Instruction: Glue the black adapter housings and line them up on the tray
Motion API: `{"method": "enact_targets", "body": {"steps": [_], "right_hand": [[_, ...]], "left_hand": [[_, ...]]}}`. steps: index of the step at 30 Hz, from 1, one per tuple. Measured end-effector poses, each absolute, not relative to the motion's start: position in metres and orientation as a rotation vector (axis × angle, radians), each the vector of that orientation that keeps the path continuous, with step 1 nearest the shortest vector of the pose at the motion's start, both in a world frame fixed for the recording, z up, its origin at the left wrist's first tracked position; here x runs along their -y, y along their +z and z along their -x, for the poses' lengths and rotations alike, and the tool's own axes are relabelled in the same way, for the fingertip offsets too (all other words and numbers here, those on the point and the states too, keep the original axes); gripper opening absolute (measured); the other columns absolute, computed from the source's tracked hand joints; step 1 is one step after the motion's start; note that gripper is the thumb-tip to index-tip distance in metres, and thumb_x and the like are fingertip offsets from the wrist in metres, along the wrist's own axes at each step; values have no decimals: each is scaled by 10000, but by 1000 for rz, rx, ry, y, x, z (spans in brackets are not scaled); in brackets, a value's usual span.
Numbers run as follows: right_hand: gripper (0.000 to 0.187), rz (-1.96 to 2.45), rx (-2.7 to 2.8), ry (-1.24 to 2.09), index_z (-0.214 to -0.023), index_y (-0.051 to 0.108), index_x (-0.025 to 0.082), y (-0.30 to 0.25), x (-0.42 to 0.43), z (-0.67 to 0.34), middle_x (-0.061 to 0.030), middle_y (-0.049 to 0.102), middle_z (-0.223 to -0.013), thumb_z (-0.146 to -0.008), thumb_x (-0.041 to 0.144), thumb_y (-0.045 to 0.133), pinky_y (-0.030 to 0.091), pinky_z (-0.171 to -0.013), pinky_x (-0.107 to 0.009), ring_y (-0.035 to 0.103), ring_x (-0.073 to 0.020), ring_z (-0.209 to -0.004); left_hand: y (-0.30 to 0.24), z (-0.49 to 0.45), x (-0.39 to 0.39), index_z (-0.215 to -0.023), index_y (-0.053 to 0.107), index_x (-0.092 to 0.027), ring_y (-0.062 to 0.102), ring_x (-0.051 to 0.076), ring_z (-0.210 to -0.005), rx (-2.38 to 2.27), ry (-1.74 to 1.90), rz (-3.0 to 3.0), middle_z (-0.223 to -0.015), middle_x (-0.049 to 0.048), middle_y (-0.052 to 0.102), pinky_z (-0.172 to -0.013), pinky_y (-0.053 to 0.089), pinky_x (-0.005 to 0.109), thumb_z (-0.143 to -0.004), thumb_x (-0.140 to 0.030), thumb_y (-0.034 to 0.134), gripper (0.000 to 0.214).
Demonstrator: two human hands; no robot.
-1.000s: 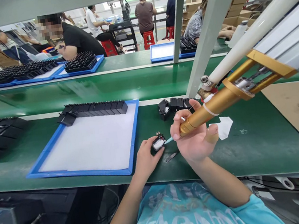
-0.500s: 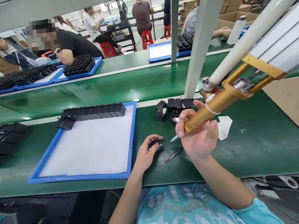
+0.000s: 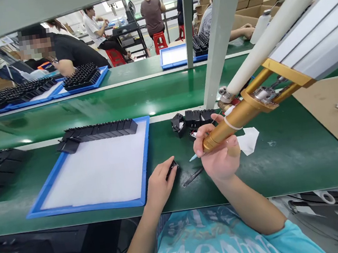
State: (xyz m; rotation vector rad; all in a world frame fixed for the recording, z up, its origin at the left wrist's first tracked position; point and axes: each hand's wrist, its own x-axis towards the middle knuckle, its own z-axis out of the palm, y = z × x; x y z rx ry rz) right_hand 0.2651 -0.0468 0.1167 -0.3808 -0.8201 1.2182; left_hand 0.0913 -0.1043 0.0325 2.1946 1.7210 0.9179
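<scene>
Just right of the tray (image 3: 145, 162), the left hand (image 3: 158, 184) pinches a mostly hidden black part (image 3: 172, 168), its visible edge slanting away rightward; farther right, the right hand (image 3: 220, 163) grips a gold tool (image 3: 222, 134), blue tip (image 3: 193, 157) clear of the part.

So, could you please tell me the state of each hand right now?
Left hand: closed on a small black part, mostly hidden.
Right hand: holding a gold tool near its pale blue tip.

Large white lettering (image 3: 201, 251) runs across the front of the turquoise shirt (image 3: 229, 230), too foreshortened and creased to be read with certainty.
</scene>
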Motion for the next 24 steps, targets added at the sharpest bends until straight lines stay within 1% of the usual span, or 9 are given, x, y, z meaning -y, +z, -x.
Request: {"method": "enact_targets", "body": {"steps": [3,5,7,11,16,21,24], "right_hand": [[429,395,820,1218,-1179,498,298,117,47,-265,8,622,-817,-847,568,469,381,-437,-278,505,-105,-439],[448,408,821,1218,-1188,495,298,118,47,-265,11,622,-806,-838,578,476,381,-435,-278,500,-104,-431],[435,390,816,1224,-1186,500,298,118,47,-264,13,625,-805,-843,564,484,381,-440,-275,508,-103,-435],[401,336,808,1232,-1178,510,295,118,48,-264,16,627,-803,-856,533,494,373,-444,-264,524,-99,-449],[445,400,824,1222,-1175,502,286,118,48,-266,17,617,-787,-838,578,491,385,-437,-278,507,-104,-434],[425,398,820,1237,-1141,506,287,118,49,-266,17,625,-788,-836,582,492,385,-448,-276,509,-105,-444],[382,349,811,1242,-1121,520,281,118,49,-266,16,633,-799,-854,552,497,378,-458,-267,522,-101,-459]], "left_hand": [[28,-97,104,-1175,599,-213,667,184,-966,-1793,956,-2218,-1078,64,699,-871,518,305,-961,-285,488,251],[25,-101,104,-1150,605,-210,669,192,-966,-1859,937,-2286,-1080,68,703,-863,518,312,-964,-270,475,235],[23,-104,103,-1160,599,-198,666,215,-958,-1945,851,-2382,-1091,83,704,-832,515,330,-959,-286,485,246],[22,-107,103,-1187,574,-159,652,244,-894,-2074,618,-2529,-1048,107,704,-733,488,338,-932,-368,541,331],[29,-111,102,-1175,567,-146,623,226,-849,-2079,487,-2607,-981,84,681,-707,453,330,-947,-287,509,275],[29,-113,101,-1161,582,-168,594,209,-781,-2104,465,-2589,-893,63,639,-669,441,310,-951,-295,482,265],[27,-113,101,-1167,584,-171,590,212,-791,-2089,459,-2574,-890,69,623,-667,444,310,-960,-298,455,275]]}}
